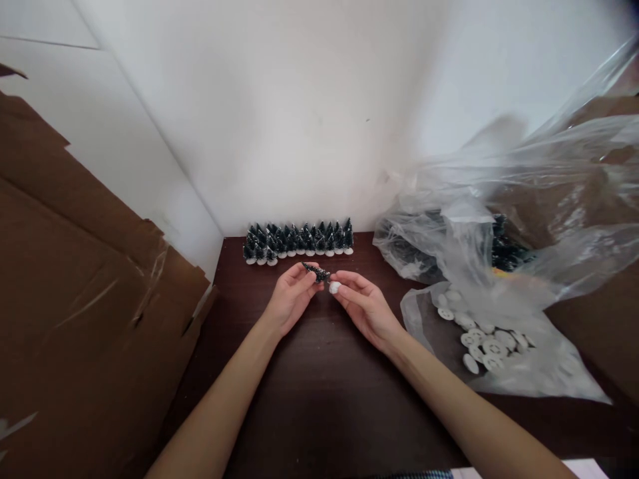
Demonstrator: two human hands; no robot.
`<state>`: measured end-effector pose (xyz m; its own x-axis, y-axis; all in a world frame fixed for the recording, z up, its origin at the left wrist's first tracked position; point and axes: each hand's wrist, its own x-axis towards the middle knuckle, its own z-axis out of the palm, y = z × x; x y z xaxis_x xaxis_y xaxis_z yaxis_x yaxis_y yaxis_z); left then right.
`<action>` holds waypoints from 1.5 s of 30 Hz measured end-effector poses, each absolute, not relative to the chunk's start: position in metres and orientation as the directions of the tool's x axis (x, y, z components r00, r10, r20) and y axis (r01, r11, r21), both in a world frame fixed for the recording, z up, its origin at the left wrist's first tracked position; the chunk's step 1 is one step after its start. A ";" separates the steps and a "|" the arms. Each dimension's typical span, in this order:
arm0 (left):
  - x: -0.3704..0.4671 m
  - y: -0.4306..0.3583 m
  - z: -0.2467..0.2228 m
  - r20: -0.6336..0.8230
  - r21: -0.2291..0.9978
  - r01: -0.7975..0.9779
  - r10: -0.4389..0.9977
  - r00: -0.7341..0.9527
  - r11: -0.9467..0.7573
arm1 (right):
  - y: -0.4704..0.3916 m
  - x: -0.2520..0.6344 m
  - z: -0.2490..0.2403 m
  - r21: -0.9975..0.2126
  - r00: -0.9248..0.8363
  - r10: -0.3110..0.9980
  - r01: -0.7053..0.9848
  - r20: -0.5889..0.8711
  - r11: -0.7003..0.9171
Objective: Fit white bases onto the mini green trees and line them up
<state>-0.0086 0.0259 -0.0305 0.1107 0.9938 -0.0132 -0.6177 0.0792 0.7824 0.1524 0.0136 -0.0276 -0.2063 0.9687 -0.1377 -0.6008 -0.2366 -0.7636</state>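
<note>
My left hand [293,298] pinches a miniature Christmas tree [316,272], dark green with white flecks and lying on its side. Its lower end points toward my right hand [365,307], whose thumb and fingers are closed on a small white round base [334,287]. Tree and base are very close together; I cannot tell whether they touch. Behind my hands, several finished-looking miniature trees [299,238] stand upright on white bases in tight rows against the wall.
At the right, a clear plastic bag [424,313] holds several loose white bases [494,348]. Behind it, a larger crumpled plastic bag [449,186] contains dark green trees [506,246]. A big cardboard box [90,279] fills the left side of the dark brown table [319,399].
</note>
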 end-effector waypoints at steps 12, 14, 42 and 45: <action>-0.008 0.020 -0.027 -0.048 0.863 -0.503 0.998 0.026 0.055 | 0.011 0.150 -0.025 -0.768 -0.199 0.967 -0.591 -0.158 -0.247; -0.008 0.020 -0.026 -0.051 0.877 -0.477 0.999 0.011 0.050 | 0.011 0.150 -0.024 -0.773 -0.196 0.967 -0.584 -0.160 -0.247; -0.001 0.015 -0.023 0.040 0.959 -0.280 0.999 0.017 -0.034 | 0.013 0.152 -0.032 -0.826 -0.081 0.988 -0.543 -0.130 -0.153; 0.000 0.015 -0.026 0.035 0.958 -0.286 0.999 0.018 -0.029 | 0.013 0.152 -0.032 -0.854 -0.068 0.992 -0.504 -0.106 -0.126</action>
<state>-0.0001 0.0148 -0.0258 0.0179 0.9992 0.0354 -0.2855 -0.0288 0.9579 0.1525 0.0131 -0.0323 -0.0681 0.9920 -0.1060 -0.5041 -0.1259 -0.8544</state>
